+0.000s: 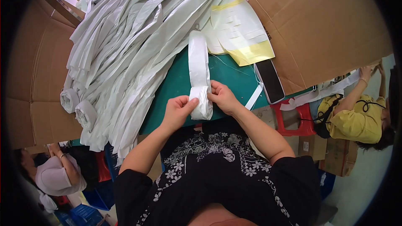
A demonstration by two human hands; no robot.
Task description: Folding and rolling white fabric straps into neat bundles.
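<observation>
A white fabric strip (199,60) runs down the green tabletop toward me, and its near end is wound into a thick flat roll (201,108). My left hand (178,111) pinches the left side of the roll between thumb and fingers. On the other side, my right hand (224,97) grips the roll's upper right edge, thumb in front. The roll sits at the table's near edge, close to my body. A large heap of long white strips (138,37) spreads over the left and far part of the table.
Two rolled strips (85,116) hang at the heap's left edge. Yellow-edged white sheets (238,29) and a phone (269,81) lie to the right. Cardboard walls (326,29) flank the green table (167,88). Co-workers sit left (58,175) and right (356,117), near a red stool (293,119).
</observation>
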